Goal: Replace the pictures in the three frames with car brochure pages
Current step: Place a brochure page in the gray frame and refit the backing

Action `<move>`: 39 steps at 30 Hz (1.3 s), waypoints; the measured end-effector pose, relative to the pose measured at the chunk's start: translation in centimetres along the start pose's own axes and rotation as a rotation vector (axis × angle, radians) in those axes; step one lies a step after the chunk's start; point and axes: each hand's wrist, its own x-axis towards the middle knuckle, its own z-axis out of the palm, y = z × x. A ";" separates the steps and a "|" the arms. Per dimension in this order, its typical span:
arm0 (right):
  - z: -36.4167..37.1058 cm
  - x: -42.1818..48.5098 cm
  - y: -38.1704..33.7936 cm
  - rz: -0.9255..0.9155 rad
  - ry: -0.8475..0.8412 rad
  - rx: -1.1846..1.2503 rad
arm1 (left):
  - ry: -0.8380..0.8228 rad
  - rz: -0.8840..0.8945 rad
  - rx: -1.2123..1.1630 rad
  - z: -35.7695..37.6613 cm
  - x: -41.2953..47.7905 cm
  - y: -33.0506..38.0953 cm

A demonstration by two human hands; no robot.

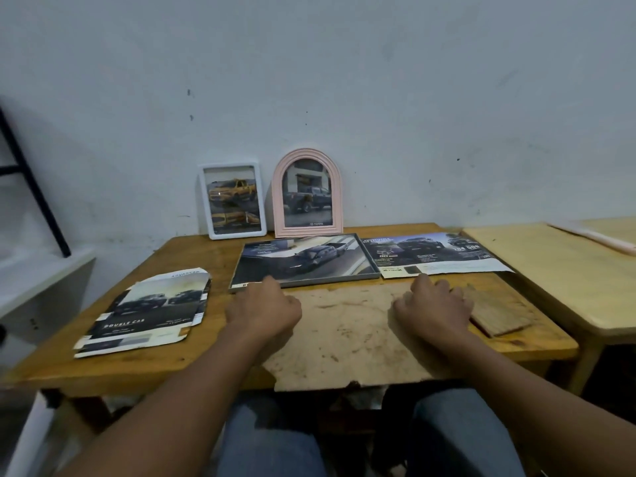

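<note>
Left hand (pixel 263 306) and right hand (pixel 433 304) curl at a board's (pixel 344 342) far edge on the surface (pixel 192 366); whether the grip holds it is unclear. Just beyond, the grey frame (pixel 303 261) lies flat, long axis left-right, face up. White frame (pixel 234 199) and pink frame (pixel 307 194) stand at the wall (pixel 309 80).

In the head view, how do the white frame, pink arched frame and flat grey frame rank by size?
1. grey frame: clearly largest, though nearer the camera.
2. pink arched frame and white frame: nearly alike; the pink one seems slightly taller.
</note>
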 end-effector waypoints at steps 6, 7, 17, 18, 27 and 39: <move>1.0 -1.6 -0.5 -0.123 0.134 0.020 | -0.035 -0.084 0.129 1.4 -1.0 0.4; 1.0 -1.7 -0.7 -0.122 0.141 -0.014 | -0.035 -0.080 0.140 1.6 -0.9 0.4; 0.8 -1.7 -0.8 -0.106 0.087 0.206 | 0.025 -0.069 -0.009 1.9 -0.4 -0.5; 0.6 -1.9 -0.9 -0.112 0.085 0.295 | 0.076 -0.057 -0.068 1.9 -0.5 -0.7; -0.5 1.2 -4.2 -0.244 0.152 0.495 | 0.381 0.060 -0.270 1.4 3.3 -2.1; 2.6 14.3 -11.2 -0.314 0.163 0.498 | 0.427 0.115 -0.305 1.3 16.0 -3.9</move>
